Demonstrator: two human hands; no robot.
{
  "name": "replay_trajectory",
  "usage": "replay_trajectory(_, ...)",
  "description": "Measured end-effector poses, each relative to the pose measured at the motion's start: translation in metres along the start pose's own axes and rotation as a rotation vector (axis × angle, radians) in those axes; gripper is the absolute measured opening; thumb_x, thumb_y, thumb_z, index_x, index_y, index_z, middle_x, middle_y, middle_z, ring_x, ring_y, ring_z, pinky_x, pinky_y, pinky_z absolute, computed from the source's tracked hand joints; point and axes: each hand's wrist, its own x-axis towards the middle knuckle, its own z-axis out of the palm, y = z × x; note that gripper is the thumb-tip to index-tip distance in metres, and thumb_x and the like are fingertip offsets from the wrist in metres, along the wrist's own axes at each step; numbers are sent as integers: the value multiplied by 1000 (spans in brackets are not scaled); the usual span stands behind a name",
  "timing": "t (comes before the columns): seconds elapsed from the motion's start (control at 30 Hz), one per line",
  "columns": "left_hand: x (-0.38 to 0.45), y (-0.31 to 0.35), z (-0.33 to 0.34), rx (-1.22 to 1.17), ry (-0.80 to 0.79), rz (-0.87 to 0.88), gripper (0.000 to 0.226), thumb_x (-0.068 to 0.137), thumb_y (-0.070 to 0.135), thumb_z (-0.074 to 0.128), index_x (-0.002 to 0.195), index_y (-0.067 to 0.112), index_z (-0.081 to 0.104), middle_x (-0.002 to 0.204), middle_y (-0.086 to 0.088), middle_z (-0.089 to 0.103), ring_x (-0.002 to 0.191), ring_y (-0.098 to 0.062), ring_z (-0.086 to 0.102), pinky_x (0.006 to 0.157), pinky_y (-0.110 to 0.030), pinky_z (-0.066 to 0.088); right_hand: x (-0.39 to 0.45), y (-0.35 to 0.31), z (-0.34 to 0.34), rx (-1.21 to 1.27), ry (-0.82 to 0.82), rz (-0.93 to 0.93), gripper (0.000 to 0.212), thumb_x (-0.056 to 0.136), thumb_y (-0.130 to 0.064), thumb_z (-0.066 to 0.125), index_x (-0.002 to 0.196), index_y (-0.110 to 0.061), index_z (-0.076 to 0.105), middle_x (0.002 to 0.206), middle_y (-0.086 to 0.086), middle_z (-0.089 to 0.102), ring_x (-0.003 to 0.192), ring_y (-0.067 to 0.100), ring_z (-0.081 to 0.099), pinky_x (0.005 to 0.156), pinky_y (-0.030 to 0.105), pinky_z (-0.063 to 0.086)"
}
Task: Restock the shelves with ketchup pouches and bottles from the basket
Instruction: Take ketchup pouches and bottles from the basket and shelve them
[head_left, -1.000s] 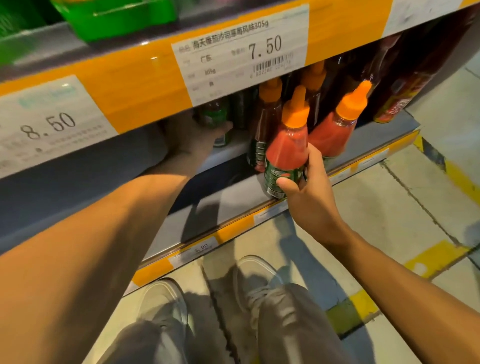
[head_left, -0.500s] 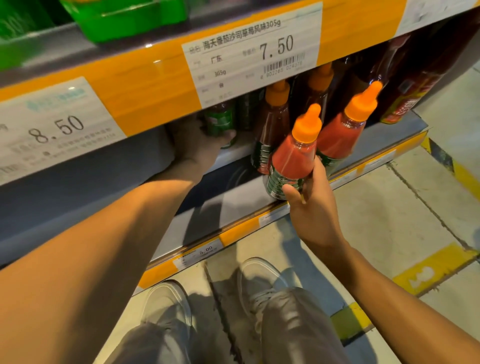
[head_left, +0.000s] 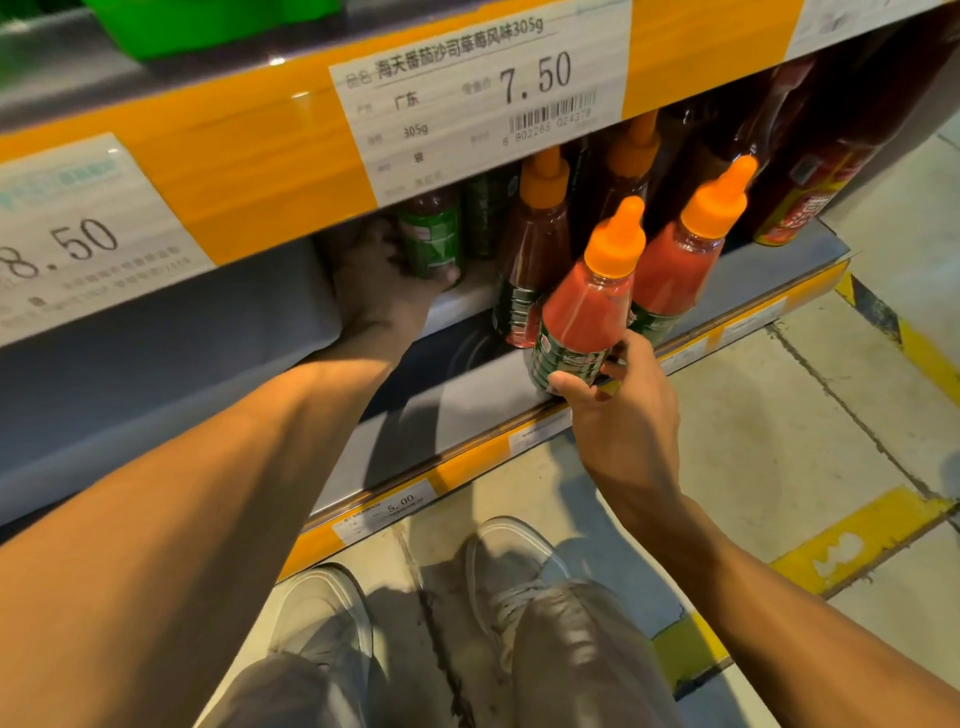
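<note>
The right hand (head_left: 623, 415) has its grip clenched round the base of a ketchup bottle (head_left: 584, 306) with an orange cap, tilted at the front edge of the lower shelf (head_left: 467, 410), just beside another like it (head_left: 675, 265). Deeper in, under the upper shelf edge (head_left: 234, 161), the left hand (head_left: 387, 291) curls round a green-labelled bottle (head_left: 431, 234).

On the bottom shelf (head_left: 519, 405), a tilted ketchup bottle (head_left: 584, 306) is held at its base by the right hand (head_left: 623, 421), in front of a row of upright bottles (head_left: 675, 270). Further left and deeper, a labelled bottle (head_left: 431, 236) is gripped by the left hand (head_left: 379, 291), under the price strip (head_left: 483, 98).
</note>
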Motion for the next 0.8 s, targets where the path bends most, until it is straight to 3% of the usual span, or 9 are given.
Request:
replay_trajectory(0.1,5,-1,5,-51,44,-7,61,71,-7,82,123,7,52,132,-15,61,123,-27,59,97,-36,54,1,0,-1,10,2,2,73,79,-64,60,136,-19,50,123,-1,64,110,19,61,90,44,56)
replay_trajectory(0.23,9,-9,8,203,99,104,68,71,11,88,130,9,55,130,-8,65,122,-22,61,104,-39,49,4,3,-3,112,14,63,56,79,-45,79,123,-27,52,119,-7,64,100,-6,60,75,11,51)
replay_trajectory(0.3,11,-14,8,211,103,115,69,72,15,88,132,10,54,130,-7,65,123,-22,60,105,-37,48,6,6,-5,125,12,81,52,80,-34,83,122,-27,53,119,-5,63,99,-10,58,71,3,46)
replay_trajectory(0.4,10,-19,5,231,142,159,63,75,21,86,130,10,57,123,-6,68,115,-21,63,90,-10,46,8,7,-6,117,-1,84,56,79,-32,84,126,-23,53,121,-3,62,103,-3,59,72,3,48)
replay_trajectory(0.43,8,-19,3,259,150,174,61,75,24,86,128,11,58,121,-6,68,113,-21,64,88,-10,46,9,7,-6,124,-3,89,57,79,-32,84,126,-23,54,120,-4,62,103,-1,59,73,5,50)
replay_trajectory(0.53,4,-15,4,273,96,181,63,78,24,84,132,12,54,128,-7,66,120,-22,61,104,-35,48,9,6,-8,175,-11,120,56,78,-31,85,125,-24,55,120,-5,63,107,6,61,85,22,56)
replay_trajectory(0.63,-6,-10,2,298,73,164,62,82,26,81,136,13,52,134,-7,64,125,-24,59,107,-40,46,10,4,-11,203,-44,160,53,78,-33,86,121,-29,55,117,-8,65,107,10,63,89,32,57)
replay_trajectory(0.8,-42,2,-6,505,103,146,38,90,36,69,117,9,63,121,-12,69,115,-32,62,97,-42,49,6,-9,-23,9,-54,144,50,76,-51,81,108,-41,45,100,-26,57,92,-3,59,70,15,46)
